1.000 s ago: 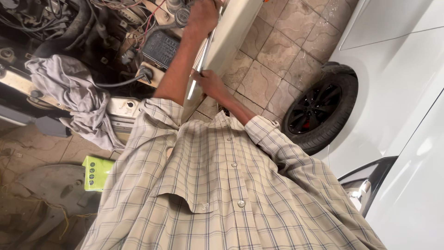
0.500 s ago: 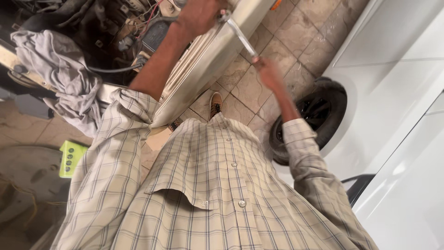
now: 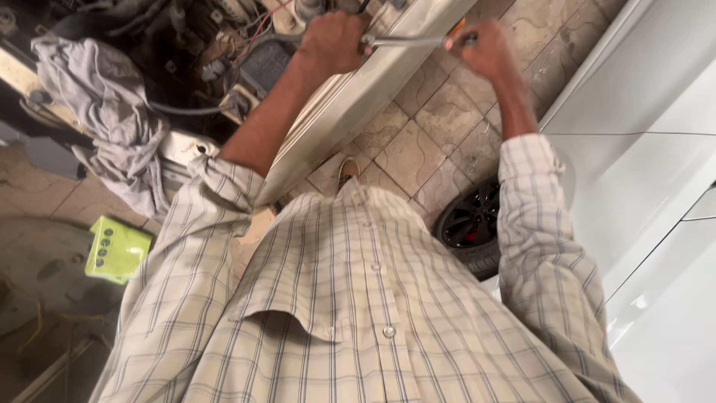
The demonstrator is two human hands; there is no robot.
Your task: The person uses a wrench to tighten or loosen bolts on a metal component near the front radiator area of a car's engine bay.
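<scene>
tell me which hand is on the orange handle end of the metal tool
The right hand grips the orange-handled end of the metal tool. The left hand holds the opposite, bare metal end beside the pale panel.

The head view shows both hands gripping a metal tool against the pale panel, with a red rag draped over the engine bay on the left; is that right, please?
Not quite: in the head view the rag is grey, not red. The rest stands: left hand and right hand both grip the metal tool against the pale panel.
</scene>
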